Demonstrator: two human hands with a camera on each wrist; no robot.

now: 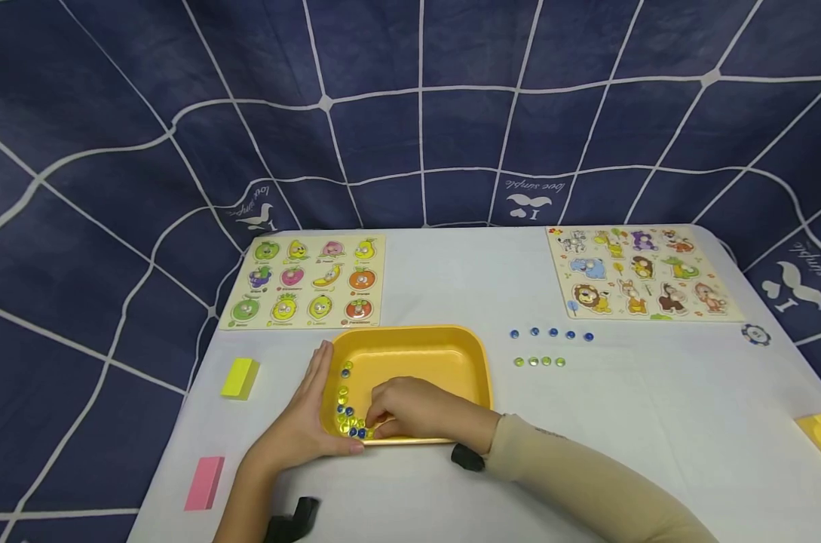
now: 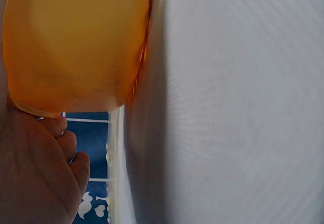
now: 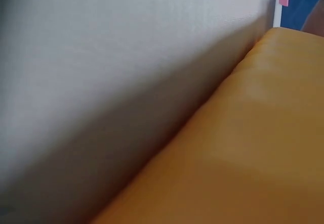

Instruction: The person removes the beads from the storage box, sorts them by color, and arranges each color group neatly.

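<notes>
A yellow plastic tray (image 1: pixel 444 343) stands on the table, with several yellow and blue glass beads (image 1: pixel 343 400) gathered along its left side and near-left corner. My left hand (image 1: pixel 304 426) spans that corner from outside, its straight fingers along the left wall and the thumb on the near rim. In the left wrist view the tray's wall (image 2: pixel 76 47) lies against the hand (image 2: pixel 40 168). My right hand (image 1: pixel 406 407) reaches over the near rim, fingers bent down among the corner beads. I cannot tell whether a bead is between its fingertips.
Right of the tray lie a row of blue beads (image 1: pixel 553 332) and a row of yellow-green beads (image 1: pixel 534 361). Behind are a fruit puzzle board (image 1: pixel 304 302) and an animal puzzle board (image 1: pixel 617 286). Yellow (image 1: pixel 240 378) and pink blocks (image 1: pixel 204 483) lie left; a poker chip (image 1: pixel 756 335) lies right.
</notes>
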